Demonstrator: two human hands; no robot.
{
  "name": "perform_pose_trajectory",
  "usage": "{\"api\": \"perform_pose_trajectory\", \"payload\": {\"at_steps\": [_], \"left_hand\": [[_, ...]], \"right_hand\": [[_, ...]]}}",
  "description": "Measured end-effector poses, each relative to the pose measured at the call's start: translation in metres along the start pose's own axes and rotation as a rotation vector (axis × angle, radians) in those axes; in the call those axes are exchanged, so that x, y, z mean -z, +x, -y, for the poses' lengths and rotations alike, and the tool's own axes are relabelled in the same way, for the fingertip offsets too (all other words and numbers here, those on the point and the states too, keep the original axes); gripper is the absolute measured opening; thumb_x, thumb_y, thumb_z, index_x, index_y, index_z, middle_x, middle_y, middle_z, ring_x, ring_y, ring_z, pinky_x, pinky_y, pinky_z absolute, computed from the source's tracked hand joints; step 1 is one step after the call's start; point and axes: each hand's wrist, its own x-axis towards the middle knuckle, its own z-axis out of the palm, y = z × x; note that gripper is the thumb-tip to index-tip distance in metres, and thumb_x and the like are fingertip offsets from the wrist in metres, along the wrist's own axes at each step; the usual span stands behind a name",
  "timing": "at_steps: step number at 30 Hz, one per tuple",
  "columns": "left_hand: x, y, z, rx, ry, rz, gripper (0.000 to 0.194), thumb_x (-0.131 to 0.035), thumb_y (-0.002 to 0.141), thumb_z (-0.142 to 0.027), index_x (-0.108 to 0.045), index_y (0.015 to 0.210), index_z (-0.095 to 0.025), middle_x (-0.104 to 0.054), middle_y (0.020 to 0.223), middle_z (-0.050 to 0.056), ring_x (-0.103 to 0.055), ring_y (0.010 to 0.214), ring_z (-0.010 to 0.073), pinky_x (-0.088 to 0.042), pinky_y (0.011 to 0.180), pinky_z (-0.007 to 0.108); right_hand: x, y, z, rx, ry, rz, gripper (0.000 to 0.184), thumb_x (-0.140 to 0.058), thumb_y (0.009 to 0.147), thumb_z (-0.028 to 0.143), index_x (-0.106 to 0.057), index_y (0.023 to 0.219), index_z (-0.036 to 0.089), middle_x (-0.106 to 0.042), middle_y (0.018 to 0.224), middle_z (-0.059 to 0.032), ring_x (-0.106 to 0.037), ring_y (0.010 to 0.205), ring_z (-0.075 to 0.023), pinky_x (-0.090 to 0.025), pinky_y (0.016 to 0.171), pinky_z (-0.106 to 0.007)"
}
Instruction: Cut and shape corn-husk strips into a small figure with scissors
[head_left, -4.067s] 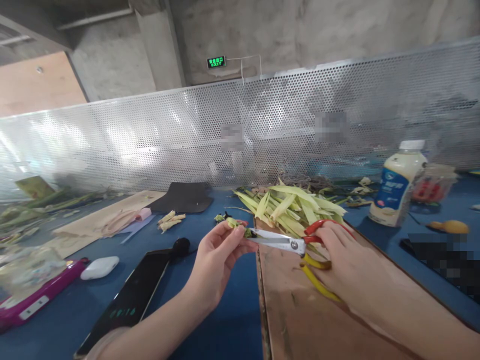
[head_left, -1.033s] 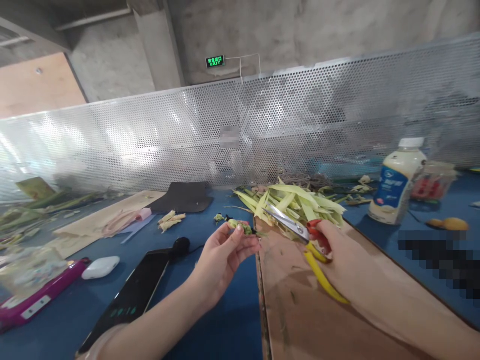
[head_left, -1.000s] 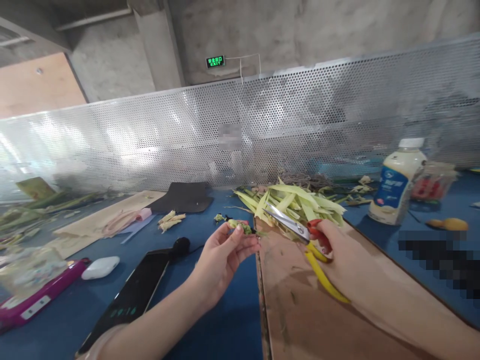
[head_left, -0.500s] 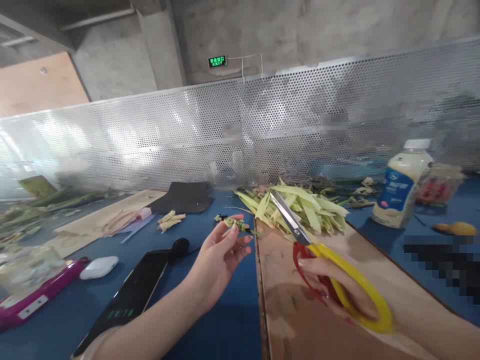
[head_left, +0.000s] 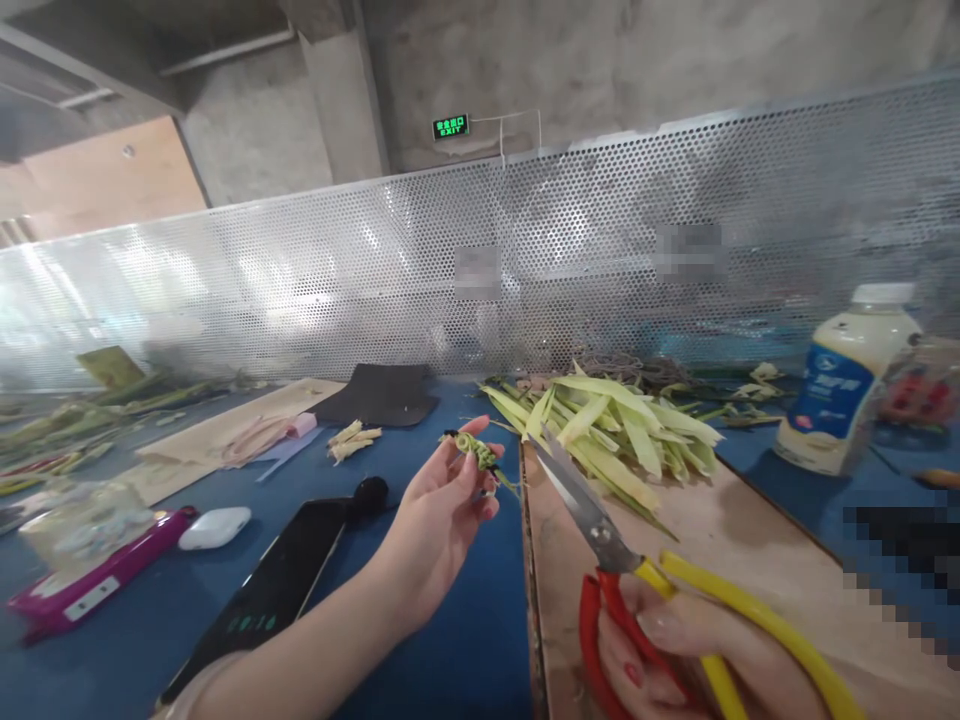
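Note:
My left hand [head_left: 442, 510] is closed in a pinch on a small knotted piece of green plant strip [head_left: 478, 452], with a thin loose end sticking out to the right. In my right hand [head_left: 667, 650] is a pair of scissors [head_left: 592, 520] with one red and one yellow handle; my fingers go through the loops. The blades are slightly parted and point up and left, toward the knotted piece but apart from it. Behind the blades, a heap of pale green leaf strips [head_left: 622, 420] lies on a brown board [head_left: 750, 560].
On the blue table at left lie a phone [head_left: 277, 580], a white earphone case [head_left: 215, 527] and a purple object [head_left: 105, 580]. A dark sheet [head_left: 379, 393] and a small bundle of husk [head_left: 354, 441] lie farther back. A bottle [head_left: 844, 380] stands at right.
My right hand has brought the scissors down and nearer to me, and the handles have spread wider. My left hand keeps its pinch on the knotted piece. The view has shifted slightly left.

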Motion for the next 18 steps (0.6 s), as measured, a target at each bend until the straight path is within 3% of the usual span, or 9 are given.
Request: {"api": "perform_pose_trajectory", "payload": {"at_steps": [4,10,15,18], "left_hand": [[-0.001,0.000,0.001,0.094,-0.084,0.053,0.027,-0.058,0.082,-0.013,-0.061,0.109,-0.016,-0.056,0.088,0.003,-0.047,0.060,0.0051,-0.038,0.050,0.018],[0.003,0.004,0.005,0.243,-0.104,0.040,0.025,-0.055,0.084,-0.015,-0.061,0.108,-0.013,-0.056,0.091,0.003,-0.050,0.061,0.0047,-0.040,0.050,0.018],[0.004,0.004,0.007,0.256,-0.031,-0.004,0.026,-0.055,0.085,-0.019,-0.060,0.110,-0.015,-0.057,0.095,0.003,-0.053,0.065,0.0051,-0.046,0.059,0.020],[0.001,0.003,0.006,0.154,0.044,-0.018,0.028,-0.055,0.086,-0.019,-0.058,0.113,-0.015,-0.059,0.096,0.005,-0.056,0.075,0.0083,-0.047,0.066,0.021]], "right_hand": [[0.007,0.000,-0.005,0.020,0.129,0.018,0.025,-0.054,0.069,0.037,-0.052,0.061,0.014,-0.035,0.049,0.0048,-0.031,0.037,-0.0032,-0.024,0.031,-0.010],[0.008,0.006,-0.001,-0.058,0.212,-0.024,0.030,-0.059,0.065,0.043,-0.054,0.061,0.014,-0.038,0.049,0.0047,-0.031,0.034,-0.0028,-0.023,0.029,-0.011],[0.001,0.007,0.007,-0.110,0.162,-0.039,0.033,-0.064,0.057,0.044,-0.049,0.055,0.014,-0.038,0.043,0.0058,-0.030,0.034,-0.0012,-0.020,0.031,-0.009],[-0.001,0.008,0.007,-0.106,0.161,-0.058,0.035,-0.064,0.057,0.046,-0.048,0.054,0.015,-0.037,0.043,0.0055,-0.030,0.034,-0.0016,-0.020,0.031,-0.010]]}}
